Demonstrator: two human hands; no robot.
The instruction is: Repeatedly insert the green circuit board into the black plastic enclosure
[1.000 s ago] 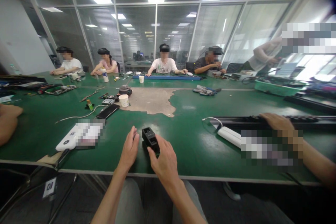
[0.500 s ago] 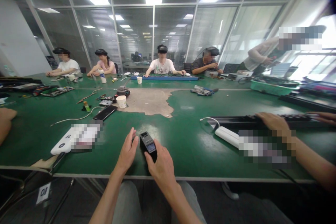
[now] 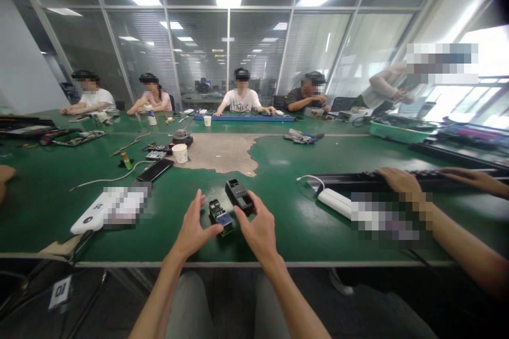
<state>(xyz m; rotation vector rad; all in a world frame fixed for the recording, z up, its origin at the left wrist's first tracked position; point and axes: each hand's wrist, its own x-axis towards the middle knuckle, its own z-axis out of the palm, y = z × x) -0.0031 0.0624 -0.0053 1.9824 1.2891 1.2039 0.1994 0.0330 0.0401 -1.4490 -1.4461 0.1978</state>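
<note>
A black plastic cover with cut-outs is held between the thumb and fingers of my right hand. Just left of it, on the green table, lies a small circuit module with a bluish screen and green board edges. My left hand is beside the module with its fingers spread, the thumb reaching to the module's near edge. Whether the thumb touches it I cannot tell.
A white power bank and a black phone lie left. A paper cup stands beyond them. At right, another person's hand rests on a long black frame, near a white device. Several people sit opposite.
The black cover has come off the module and moved right and up in my right hand, exposing the circuit board and screen. The view has shifted slightly.
</note>
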